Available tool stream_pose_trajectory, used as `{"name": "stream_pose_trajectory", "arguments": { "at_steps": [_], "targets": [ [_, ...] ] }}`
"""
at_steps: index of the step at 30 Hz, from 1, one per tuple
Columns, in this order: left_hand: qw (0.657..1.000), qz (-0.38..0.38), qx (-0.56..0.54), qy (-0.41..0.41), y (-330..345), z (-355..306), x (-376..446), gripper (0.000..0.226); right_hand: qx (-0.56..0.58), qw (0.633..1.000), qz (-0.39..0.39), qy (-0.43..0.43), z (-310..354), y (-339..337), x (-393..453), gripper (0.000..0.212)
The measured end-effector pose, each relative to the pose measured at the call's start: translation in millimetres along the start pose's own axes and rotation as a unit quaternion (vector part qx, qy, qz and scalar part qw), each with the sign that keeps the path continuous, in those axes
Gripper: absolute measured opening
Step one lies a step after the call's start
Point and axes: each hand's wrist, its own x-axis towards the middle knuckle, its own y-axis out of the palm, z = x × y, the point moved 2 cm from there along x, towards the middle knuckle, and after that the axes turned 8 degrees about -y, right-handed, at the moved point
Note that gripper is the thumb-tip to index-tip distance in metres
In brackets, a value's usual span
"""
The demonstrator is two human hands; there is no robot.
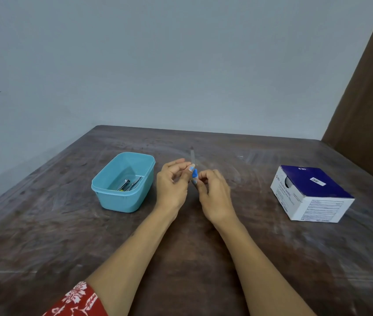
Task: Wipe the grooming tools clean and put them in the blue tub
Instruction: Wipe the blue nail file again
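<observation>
A nail file [192,157] with a grey metal blade and a blue handle stands nearly upright above the middle of the table. My left hand [173,183] and my right hand [213,192] both pinch it at the blue handle, fingers curled, left hand slightly higher. Whether a wipe lies between the fingers cannot be seen. The blue tub [121,199] stands just left of my left hand. Inside it lie a few metal grooming tools [127,184], one with a yellow tip.
A white and dark blue box of swabs [311,195] sits at the right of the scratched brown table [181,247]. A pale wall runs behind the table, and a brown panel rises at the far right.
</observation>
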Motion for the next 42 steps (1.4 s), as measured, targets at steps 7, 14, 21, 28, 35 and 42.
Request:
{"name": "stream_pose_trajectory", "arguments": {
  "at_steps": [7,14,21,28,35,42],
  "targets": [
    [1.000,0.003,-0.008,-0.008,0,-2,1,0.010,-0.050,0.998,0.042,0.007,3,-2,-2,0.008],
    [0.999,0.020,-0.012,-0.028,1,-5,-1,0.013,0.010,1.000,-0.015,0.001,2,-2,0,0.007],
    [0.999,0.037,0.008,-0.006,2,-6,-6,0.017,0.058,0.996,-0.060,0.021,1,-4,-1,0.009],
    [0.995,0.013,0.089,0.034,-1,-3,-3,0.015,0.051,0.996,-0.051,0.042,2,-6,-2,0.009],
    [0.996,-0.001,0.091,0.005,-1,-2,-4,0.014,0.085,0.979,-0.181,0.038,1,-13,-3,0.012],
    [0.989,0.055,0.131,-0.024,1,-4,-8,0.021,0.034,0.985,-0.160,-0.061,10,-13,-3,0.019]
  ]
}}
